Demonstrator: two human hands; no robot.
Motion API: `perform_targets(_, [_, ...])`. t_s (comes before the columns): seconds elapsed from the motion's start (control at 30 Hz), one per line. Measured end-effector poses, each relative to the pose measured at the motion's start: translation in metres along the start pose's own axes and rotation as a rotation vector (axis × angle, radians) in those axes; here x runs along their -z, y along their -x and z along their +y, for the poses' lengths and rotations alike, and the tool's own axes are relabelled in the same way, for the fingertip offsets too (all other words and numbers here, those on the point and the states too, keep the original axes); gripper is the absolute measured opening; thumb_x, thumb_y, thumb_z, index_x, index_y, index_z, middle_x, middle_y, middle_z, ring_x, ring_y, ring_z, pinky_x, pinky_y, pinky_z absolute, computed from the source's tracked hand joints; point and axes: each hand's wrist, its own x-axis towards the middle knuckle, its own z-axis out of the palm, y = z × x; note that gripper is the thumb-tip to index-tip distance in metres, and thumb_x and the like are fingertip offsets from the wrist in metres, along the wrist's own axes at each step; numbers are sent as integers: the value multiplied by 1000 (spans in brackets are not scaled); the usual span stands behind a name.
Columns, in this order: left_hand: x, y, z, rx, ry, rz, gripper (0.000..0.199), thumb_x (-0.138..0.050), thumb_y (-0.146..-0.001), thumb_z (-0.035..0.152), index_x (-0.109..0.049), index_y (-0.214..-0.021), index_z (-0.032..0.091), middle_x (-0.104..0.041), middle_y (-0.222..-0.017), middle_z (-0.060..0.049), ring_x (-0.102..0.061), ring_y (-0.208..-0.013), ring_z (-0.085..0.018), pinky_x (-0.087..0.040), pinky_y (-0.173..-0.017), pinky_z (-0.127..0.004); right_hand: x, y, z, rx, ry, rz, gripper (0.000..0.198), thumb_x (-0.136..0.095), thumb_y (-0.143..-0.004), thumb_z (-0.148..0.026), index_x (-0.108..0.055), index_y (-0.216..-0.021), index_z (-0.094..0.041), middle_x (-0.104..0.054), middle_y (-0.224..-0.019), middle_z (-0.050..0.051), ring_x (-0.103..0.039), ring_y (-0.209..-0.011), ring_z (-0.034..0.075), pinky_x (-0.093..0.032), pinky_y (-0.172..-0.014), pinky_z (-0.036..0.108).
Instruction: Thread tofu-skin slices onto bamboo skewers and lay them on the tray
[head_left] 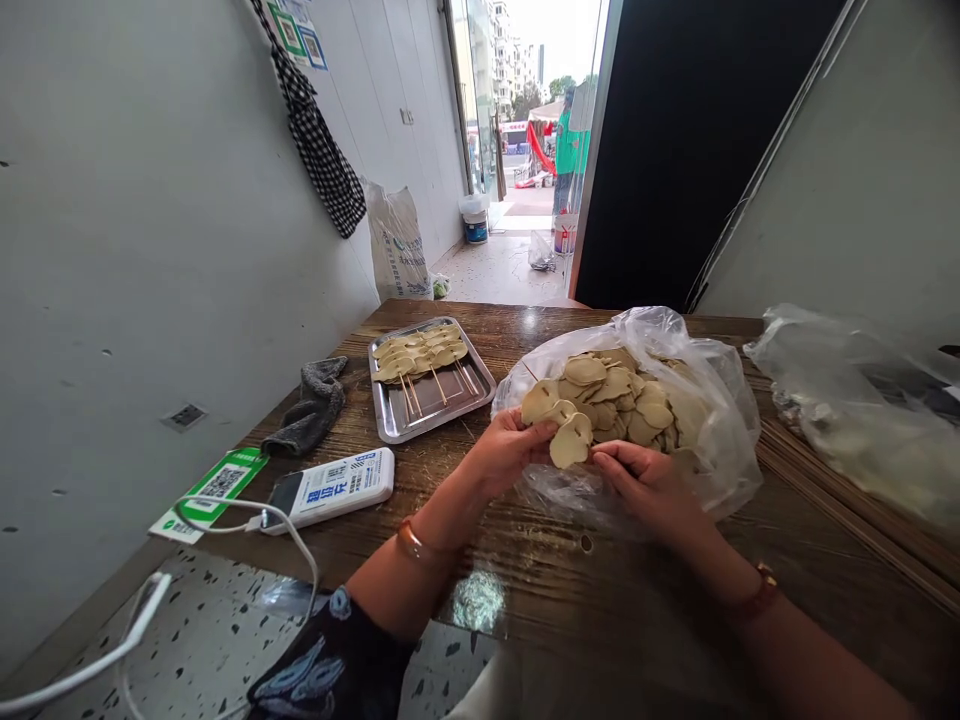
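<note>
Beside an open clear plastic bag (724, 400), my left hand (512, 450) is closed on several flat, round beige slices (570, 440) threaded on a thin wooden skewer (530, 373). The skewer's tip sticks out past the slices at the upper left. My right hand (637, 475) pinches the skewer's other end, close to the lowest slice; its fingers hide most of that end. Inside the bag, just behind my hands, lies a heap of loose beige slices (619, 390). To the left, a metal tray (390, 425) bears several finished skewers of slices (420, 350), sticks pointing toward me.
A grey cloth (311, 400), a white power bank (337, 488) with a cable (300, 545), and a green QR card (221, 485) lie at left. Bare wooden sticks (847, 500) and another plastic bag (862, 390) lie at right. Beyond the doorway stands a person in green (570, 150).
</note>
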Motion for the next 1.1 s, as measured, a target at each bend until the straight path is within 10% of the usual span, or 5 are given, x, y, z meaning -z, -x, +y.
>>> perform_targets(0.43, [2, -4, 0, -174, -246, 90, 36, -71, -75, 39, -65, -98, 12, -71, -90, -10, -67, -75, -17, -54, -70, -30, 15, -3, 4, -11, -72, 205, 34, -55, -88, -47, -68, -89, -16, -52, -56, -3, -44, -49, 10, -35, -45, 21])
perform_targets(0.63, [10, -11, -6, -478, -954, 214, 16, -60, -81, 24, -69, -91, 16, -69, -87, -6, -61, -75, -15, -49, -71, -28, 26, -2, -1, -30, -222, 347, 34, -58, -85, -48, -69, -93, -17, -45, -51, -6, -38, -42, 8, -30, -38, 20])
perform_targets(0.87, [4, -15, -16, -597, -1487, 4, 18, -55, -84, 21, -69, -95, 20, -65, -98, -8, -59, -93, -21, -46, -85, -34, 26, -4, 0, -29, -247, 320, 36, -57, -86, -50, -68, -94, -16, -46, -54, -5, -38, -44, 8, -30, -39, 21])
perform_targets(1.1, [-8, -12, -18, -543, -1581, -185, 27, -57, -80, 16, -69, -103, 23, -60, -101, -8, -56, -95, -21, -44, -90, -35, 25, -3, -2, -16, -216, 298, 37, -56, -86, -51, -67, -94, -16, -46, -54, -5, -38, -44, 8, -30, -41, 21])
